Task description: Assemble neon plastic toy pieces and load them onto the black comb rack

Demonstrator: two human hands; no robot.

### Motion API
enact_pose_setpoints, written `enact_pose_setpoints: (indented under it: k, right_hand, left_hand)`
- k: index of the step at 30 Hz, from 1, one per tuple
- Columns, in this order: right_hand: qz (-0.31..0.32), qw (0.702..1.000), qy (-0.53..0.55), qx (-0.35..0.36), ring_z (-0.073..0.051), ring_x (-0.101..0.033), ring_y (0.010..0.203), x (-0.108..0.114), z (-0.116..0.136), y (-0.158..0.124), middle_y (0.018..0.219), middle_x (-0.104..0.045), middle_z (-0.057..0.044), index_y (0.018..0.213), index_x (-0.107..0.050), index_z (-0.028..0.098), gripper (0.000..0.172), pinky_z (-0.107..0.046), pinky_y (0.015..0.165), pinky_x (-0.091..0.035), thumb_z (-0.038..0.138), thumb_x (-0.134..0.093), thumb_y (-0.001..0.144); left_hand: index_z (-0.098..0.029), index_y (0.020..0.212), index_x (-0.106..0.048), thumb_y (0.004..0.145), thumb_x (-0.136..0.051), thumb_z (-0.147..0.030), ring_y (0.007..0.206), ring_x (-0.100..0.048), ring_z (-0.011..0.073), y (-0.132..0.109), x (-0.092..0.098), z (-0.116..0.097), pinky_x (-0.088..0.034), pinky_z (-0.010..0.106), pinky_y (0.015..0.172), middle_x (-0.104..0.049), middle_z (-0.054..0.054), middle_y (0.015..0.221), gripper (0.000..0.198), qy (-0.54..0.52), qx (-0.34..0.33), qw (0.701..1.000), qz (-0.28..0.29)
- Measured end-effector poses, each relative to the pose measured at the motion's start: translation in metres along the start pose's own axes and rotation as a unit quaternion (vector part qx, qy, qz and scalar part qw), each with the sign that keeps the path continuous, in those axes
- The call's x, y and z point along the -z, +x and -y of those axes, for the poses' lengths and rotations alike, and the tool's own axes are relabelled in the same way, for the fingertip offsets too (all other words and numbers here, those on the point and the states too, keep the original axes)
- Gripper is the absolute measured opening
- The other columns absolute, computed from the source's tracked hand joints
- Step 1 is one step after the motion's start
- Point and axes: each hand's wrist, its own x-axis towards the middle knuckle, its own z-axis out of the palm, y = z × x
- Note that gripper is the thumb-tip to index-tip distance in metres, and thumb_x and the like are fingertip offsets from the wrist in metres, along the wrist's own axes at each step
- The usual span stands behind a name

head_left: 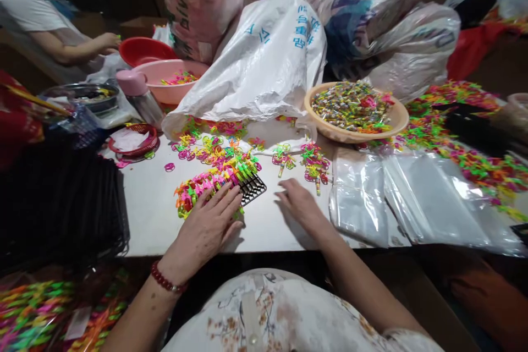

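My left hand (212,220) lies with its fingers stretched flat over the near side of a black plastic grid rack (253,188), touching small colourful plastic toys (206,184) set in rows in it. The rack's right end shows bare holes. Just right of the rack, my right hand (303,206) hovers low over the white table, fingers loosely bent and apart, with nothing visible in them. Beyond it lie two small clusters of toys, one around a little tube (318,186). More loose toys (218,146) are spread behind the rack, at the mouth of a white woven sack (264,55).
A beige basin (355,135) of small tubes stands at back right, with clear plastic bags (437,198) in front. Stacked black racks (61,203) fill the left. Behind are a pink basin (165,91), a flask (140,96), full sacks, and another person's arm (78,52).
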Motion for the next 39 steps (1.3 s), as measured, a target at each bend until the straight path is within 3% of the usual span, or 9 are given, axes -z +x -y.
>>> enact_pose_setpoints:
  k: [3,6,8,11,15,23,26,31,39]
  right_hand:
    - [-0.055,0.976,-0.171,-0.121,-0.026,-0.06,0.089,0.034,-0.041,-0.015,0.101,-0.062,-0.014,0.102,-0.058,0.015,0.017,-0.035,0.075,-0.046,0.028,-0.057,0.092]
    - [-0.043,0.958,-0.211,-0.19,-0.025,-0.061,0.082,0.046,-0.061,-0.018,0.091,-0.064,-0.014,0.098,-0.057,0.014,0.012,-0.034,0.07,-0.044,0.024,-0.054,0.091]
    - [-0.038,0.967,-0.143,-0.207,-0.022,-0.06,0.075,0.043,-0.062,-0.016,0.085,-0.065,-0.01,0.094,-0.057,0.016,0.009,-0.033,0.067,-0.043,0.023,-0.052,0.09]
    - [-0.037,0.967,0.101,-0.23,-0.016,-0.057,0.062,0.031,-0.05,-0.009,0.073,-0.063,-0.002,0.094,-0.059,0.019,0.014,-0.03,0.061,-0.045,0.029,-0.057,0.084]
    - [0.006,0.877,0.413,-0.244,-0.012,-0.052,0.052,0.012,-0.024,0.0,0.064,-0.056,0.004,0.098,-0.062,0.018,0.03,-0.027,0.052,-0.045,0.039,-0.064,0.076]
    - [0.077,0.85,0.499,-0.152,-0.014,-0.059,0.066,-0.024,0.026,0.007,0.073,-0.06,0.001,0.087,-0.057,0.021,0.032,-0.029,0.064,-0.052,0.05,-0.069,0.08]
    - [0.089,0.866,0.478,-0.115,-0.016,-0.061,0.071,-0.036,0.043,0.008,0.08,-0.064,-0.001,0.095,-0.057,0.021,0.03,-0.032,0.069,-0.053,0.049,-0.064,0.085]
    - [0.065,0.945,0.319,0.005,-0.02,-0.061,0.076,-0.049,0.059,0.017,0.087,-0.068,-0.006,0.097,-0.061,0.019,0.021,-0.035,0.075,-0.051,0.038,-0.054,0.091]
    - [0.093,0.957,0.243,0.127,-0.022,-0.062,0.09,-0.06,0.046,0.031,0.1,-0.07,-0.008,0.105,-0.064,0.02,0.024,-0.035,0.084,-0.05,0.021,-0.05,0.085]
  left_hand:
    - [-0.02,0.136,-0.053,0.095,-0.051,-0.037,0.143,-0.038,0.0258,-0.002,0.002,0.001,-0.032,0.047,0.114,-0.043,0.007,0.153,0.044,-0.011,-0.001,1.0,0.01]
    - [-0.017,0.137,-0.052,0.095,-0.052,-0.041,0.145,-0.034,0.0269,-0.003,0.003,-0.001,-0.031,0.047,0.114,-0.035,0.01,0.157,0.048,-0.008,0.001,1.0,0.008]
    - [-0.017,0.136,-0.053,0.095,-0.052,-0.043,0.145,-0.033,0.027,-0.003,0.004,-0.002,-0.032,0.047,0.114,-0.033,0.011,0.158,0.049,-0.006,0.004,1.0,0.004]
    - [-0.017,0.137,-0.052,0.095,-0.052,-0.042,0.145,-0.034,0.0263,-0.003,0.006,-0.003,-0.032,0.046,0.114,-0.033,0.01,0.158,0.049,-0.01,0.006,1.0,0.007]
    - [-0.017,0.142,-0.047,0.095,-0.051,-0.042,0.145,-0.034,0.0255,-0.003,0.008,-0.003,-0.032,0.046,0.115,-0.035,0.01,0.157,0.053,-0.013,0.008,1.0,0.009]
    - [-0.013,0.147,-0.04,0.097,-0.048,-0.04,0.149,-0.026,0.0233,-0.002,0.008,-0.003,-0.022,0.045,0.121,-0.033,0.012,0.158,0.058,-0.018,0.009,1.0,0.022]
    - [-0.013,0.15,-0.034,0.096,-0.049,-0.04,0.15,-0.023,0.0229,-0.003,0.008,-0.001,-0.02,0.045,0.122,-0.032,0.013,0.158,0.062,-0.031,0.007,0.999,0.027]
    - [-0.011,0.155,-0.02,0.095,-0.05,-0.041,0.15,-0.022,0.0228,-0.003,0.012,0.0,-0.02,0.044,0.122,-0.031,0.014,0.159,0.073,-0.061,0.021,0.997,0.038]
    - [-0.008,0.155,-0.019,0.095,-0.051,-0.042,0.151,-0.019,0.0225,-0.003,0.013,0.001,-0.018,0.041,0.123,-0.03,0.014,0.159,0.076,-0.074,0.024,0.996,0.044]
